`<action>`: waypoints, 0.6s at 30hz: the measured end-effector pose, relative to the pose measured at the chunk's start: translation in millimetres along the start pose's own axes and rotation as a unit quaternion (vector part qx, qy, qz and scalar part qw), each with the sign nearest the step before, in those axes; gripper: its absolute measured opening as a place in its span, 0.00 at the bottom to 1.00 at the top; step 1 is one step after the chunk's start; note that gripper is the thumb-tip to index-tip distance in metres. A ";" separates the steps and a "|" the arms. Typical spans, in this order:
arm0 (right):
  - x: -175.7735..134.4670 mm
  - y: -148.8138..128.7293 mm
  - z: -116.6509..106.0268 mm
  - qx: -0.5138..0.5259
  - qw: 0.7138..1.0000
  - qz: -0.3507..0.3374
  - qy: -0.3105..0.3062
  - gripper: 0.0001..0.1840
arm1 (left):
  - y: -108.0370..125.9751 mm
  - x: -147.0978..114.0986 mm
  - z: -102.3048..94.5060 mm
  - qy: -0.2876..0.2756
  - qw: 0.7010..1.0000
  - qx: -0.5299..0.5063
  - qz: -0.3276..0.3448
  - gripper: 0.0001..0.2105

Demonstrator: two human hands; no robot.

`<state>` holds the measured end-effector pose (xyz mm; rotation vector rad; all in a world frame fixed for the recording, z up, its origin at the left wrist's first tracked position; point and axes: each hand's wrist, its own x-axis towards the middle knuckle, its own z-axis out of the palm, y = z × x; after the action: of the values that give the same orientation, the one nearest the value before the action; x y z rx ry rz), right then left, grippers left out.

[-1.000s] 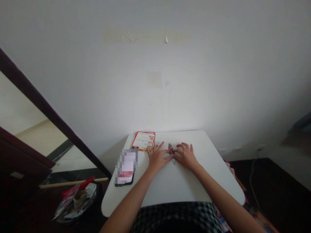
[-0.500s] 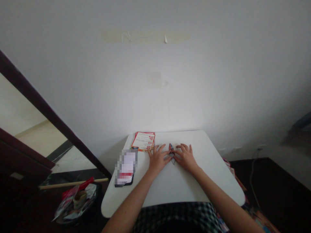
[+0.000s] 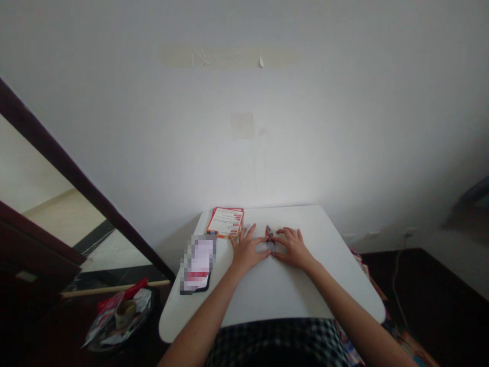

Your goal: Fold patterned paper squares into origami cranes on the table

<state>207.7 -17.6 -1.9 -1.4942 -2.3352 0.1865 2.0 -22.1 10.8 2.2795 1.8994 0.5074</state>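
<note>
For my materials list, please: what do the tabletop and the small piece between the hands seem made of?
Tabletop: perhaps plastic or laminate, smooth and matte, judging by its even white surface and rounded corners.
Small piece: probably printed paper, as its pointed, coloured tip looks folded; finish unclear.

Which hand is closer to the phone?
Left. The left hand is just right of the phone, not touching it; the right hand is farther right, across the small colourful piece.
</note>
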 end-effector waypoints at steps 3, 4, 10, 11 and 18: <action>0.1 0.0 -1.7 0.002 1.000 -0.002 -0.006 0.30 | -0.3 -0.1 0.6 -0.005 1.000 -0.001 -0.003 0.24; 0.1 0.1 -2.0 0.002 1.000 -0.003 -0.009 0.31 | -0.7 -0.1 1.1 -0.005 1.000 -0.003 -0.003 0.24; -0.8 1.1 -2.0 0.020 1.000 -0.009 -0.009 0.35 | -3.5 -0.3 4.0 0.001 1.000 -0.015 0.011 0.26; -1.1 1.2 -1.7 0.021 1.000 -0.010 -0.007 0.35 | -3.8 -0.4 4.3 0.001 1.000 -0.015 0.012 0.26; -2.9 6.0 -2.6 0.035 0.999 -0.028 -0.015 0.33 | -5.9 -1.0 6.8 0.007 1.000 0.001 0.025 0.28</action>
<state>214.8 -17.9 -2.0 -1.3999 -2.3652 0.2760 -1.3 -21.2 2.4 2.3343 1.8542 0.5286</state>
